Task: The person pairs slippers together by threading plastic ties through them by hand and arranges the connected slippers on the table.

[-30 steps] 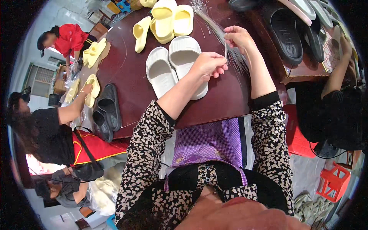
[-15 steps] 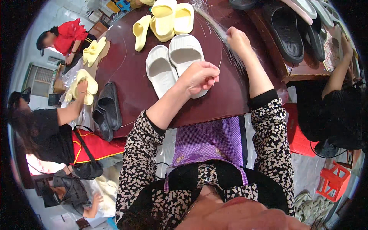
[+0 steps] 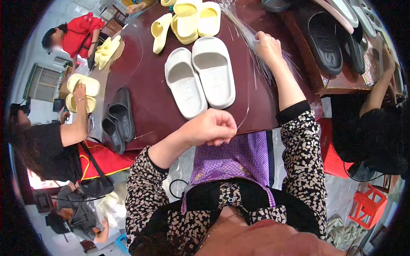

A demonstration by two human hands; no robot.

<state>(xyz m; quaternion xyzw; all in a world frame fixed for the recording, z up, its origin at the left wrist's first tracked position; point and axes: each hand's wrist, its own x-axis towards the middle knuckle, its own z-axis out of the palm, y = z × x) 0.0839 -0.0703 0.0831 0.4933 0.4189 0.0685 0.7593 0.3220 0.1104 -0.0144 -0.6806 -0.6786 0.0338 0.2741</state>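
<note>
A pair of off-white slide sandals (image 3: 200, 81) lies side by side on the dark red table (image 3: 149, 102) in front of me. Just below them, at the table's near edge, my left hand (image 3: 213, 128) is closed in a pinch on a thin clear plastic strand (image 3: 248, 106) that curves upward. Farther to the right, my right hand (image 3: 268, 48) rests by a loose bundle of clear strands (image 3: 243, 32), its fingers curled together. What those fingers hold, if anything, is too small to make out.
Pale yellow slides (image 3: 185, 23) stand at the table's far side. Dark grey slides (image 3: 119, 119) lie at the left edge, where a co-worker's hand (image 3: 80, 91) touches yellow slides. Black slides (image 3: 326, 45) sit on a raised box at right. A red stool (image 3: 369, 207) stands on the floor.
My left hand has drawn back from over the off-white slides to the table's near edge, with the strand trailing. My right hand stays by the bundle. A co-worker at left has shifted yellow slides.
</note>
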